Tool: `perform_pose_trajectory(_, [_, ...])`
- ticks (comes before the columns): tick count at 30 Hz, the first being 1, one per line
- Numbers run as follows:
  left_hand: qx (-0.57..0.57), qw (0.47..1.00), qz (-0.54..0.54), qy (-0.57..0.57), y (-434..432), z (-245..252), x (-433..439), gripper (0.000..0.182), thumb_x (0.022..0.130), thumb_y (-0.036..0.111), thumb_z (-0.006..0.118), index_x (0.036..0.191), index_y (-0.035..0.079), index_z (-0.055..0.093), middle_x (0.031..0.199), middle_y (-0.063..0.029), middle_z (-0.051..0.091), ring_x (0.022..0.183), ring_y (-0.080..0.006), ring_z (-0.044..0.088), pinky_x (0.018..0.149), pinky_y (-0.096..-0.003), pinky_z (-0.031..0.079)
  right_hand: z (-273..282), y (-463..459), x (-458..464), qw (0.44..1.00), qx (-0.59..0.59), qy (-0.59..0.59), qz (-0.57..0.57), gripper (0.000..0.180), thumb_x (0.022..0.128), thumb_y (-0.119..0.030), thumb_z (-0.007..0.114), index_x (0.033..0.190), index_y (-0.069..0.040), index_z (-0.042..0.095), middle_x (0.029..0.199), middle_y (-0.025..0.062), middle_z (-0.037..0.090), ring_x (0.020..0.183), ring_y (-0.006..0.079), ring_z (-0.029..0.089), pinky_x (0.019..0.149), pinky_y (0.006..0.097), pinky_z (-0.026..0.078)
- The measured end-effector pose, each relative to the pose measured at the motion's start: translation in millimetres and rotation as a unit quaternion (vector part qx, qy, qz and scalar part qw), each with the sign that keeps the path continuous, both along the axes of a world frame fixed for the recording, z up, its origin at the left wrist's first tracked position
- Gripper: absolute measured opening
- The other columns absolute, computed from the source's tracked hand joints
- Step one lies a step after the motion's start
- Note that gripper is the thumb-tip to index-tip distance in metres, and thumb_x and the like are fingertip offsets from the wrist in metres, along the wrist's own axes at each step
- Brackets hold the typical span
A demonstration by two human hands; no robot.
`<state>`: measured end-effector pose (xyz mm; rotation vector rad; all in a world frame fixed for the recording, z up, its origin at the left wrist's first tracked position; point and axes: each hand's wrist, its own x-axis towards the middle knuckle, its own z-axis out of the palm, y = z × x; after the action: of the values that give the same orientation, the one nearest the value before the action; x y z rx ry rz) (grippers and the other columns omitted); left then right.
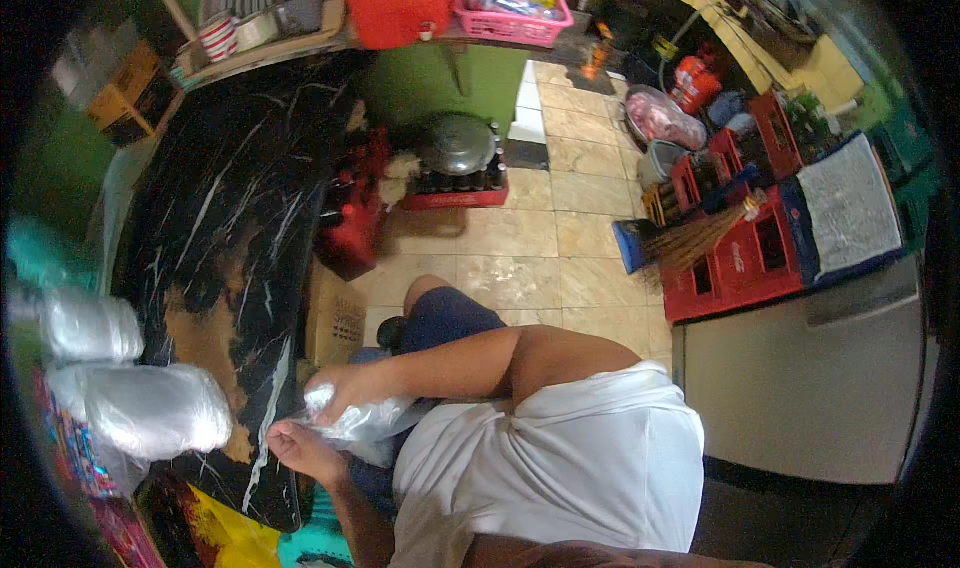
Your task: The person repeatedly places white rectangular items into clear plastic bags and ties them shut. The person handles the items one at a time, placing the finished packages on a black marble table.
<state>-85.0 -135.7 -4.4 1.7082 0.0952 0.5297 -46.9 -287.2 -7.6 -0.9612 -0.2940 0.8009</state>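
My right hand (pixel 337 392) grips a crumpled clear plastic bag (pixel 375 422) above my lap. Close below it, my left hand (pixel 304 448) has its fingers curled and pinches the bag's edge. What the bag holds, if anything, is hard to make out. Both hands are at the near edge of a black marble-patterned table (pixel 225 185), whose surface has worn to brown in a patch. On the table's left end lie two shiny plastic-wrapped bundles, a larger bundle (pixel 157 410) and a smaller bundle (pixel 90 328).
A cardboard box (pixel 336 320) stands by the table. Beyond are a red bottle crate (pixel 457 197) with a metal lid on it and a pink basket (pixel 517 24). Red crates (pixel 739 264), a stick broom (pixel 705 238) and a grey cabinet-like surface (pixel 802 388) are on the right.
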Motion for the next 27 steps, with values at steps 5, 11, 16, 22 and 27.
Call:
perform_pose_trajectory(5, [0.056,0.997,-0.029,0.039,18.5,-14.8,-12.6,0.026,0.089,0.019,0.045,0.07,0.001,0.049,0.069,-0.0001,0.045,0.065,-0.0107,0.041,0.058,-0.0255,0.036,3.1,-1.6,6.7,0.999,0.045,-0.001,-0.022,0.044,0.073,-0.015,0.068,0.108,0.003,0.049,0.092,0.0099,0.062,0.089,0.0183,0.057,0.081,0.031,0.042])
perform_pose_trajectory(11, [-0.214,0.972,-0.085,0.048,34.0,27.6,0.4,0.029,0.088,0.029,0.05,0.071,0.006,0.051,0.066,0.0008,0.049,0.059,-0.0089,0.046,0.054,-0.0222,0.04,-2.2,-14.9,-12.7,0.993,-0.002,0.11,0.029,0.055,0.072,-0.012,0.069,0.12,-0.002,0.044,0.103,0.0096,0.056,0.091,0.0153,0.054,0.081,0.0265,0.043])
perform_pose_trajectory(16, [-0.394,0.907,-0.105,0.11,50.8,72.8,-3.4,0.024,0.086,0.029,0.055,0.074,0.008,0.053,0.073,0.0004,0.054,0.064,-0.0085,0.049,0.058,-0.0231,0.043,4.6,-42.7,5.8,0.998,0.054,0.028,0.025,0.042,0.067,-0.009,0.071,0.105,-0.004,0.053,0.087,0.008,0.06,0.081,0.0178,0.057,0.08,0.0315,0.043])
perform_pose_trajectory(22, [0.051,0.925,-0.367,0.08,73.5,99.4,-17.0,0.014,0.081,0.014,0.061,0.085,0.001,0.06,0.076,-0.0034,0.056,0.071,-0.0108,0.052,0.063,-0.0245,0.042,88.8,-27.2,62.2,0.903,0.318,-0.251,0.146,0.019,0.063,-0.021,0.069,0.065,-0.003,0.061,0.059,0.0089,0.057,0.052,0.0215,0.05,0.058,0.032,0.033])
perform_pose_trajectory(27, [0.058,0.927,-0.348,-0.13,106.2,183.2,-27.2,0.019,0.077,0.02,0.065,0.072,0.002,0.058,0.07,-0.0058,0.059,0.065,-0.0178,0.055,0.061,-0.0292,0.042,189.9,-5.5,70.7,0.82,0.268,-0.412,0.295,0.017,0.066,-0.018,0.068,0.061,-0.003,0.061,0.059,0.0102,0.059,0.05,0.0208,0.049,0.053,0.0332,0.032])
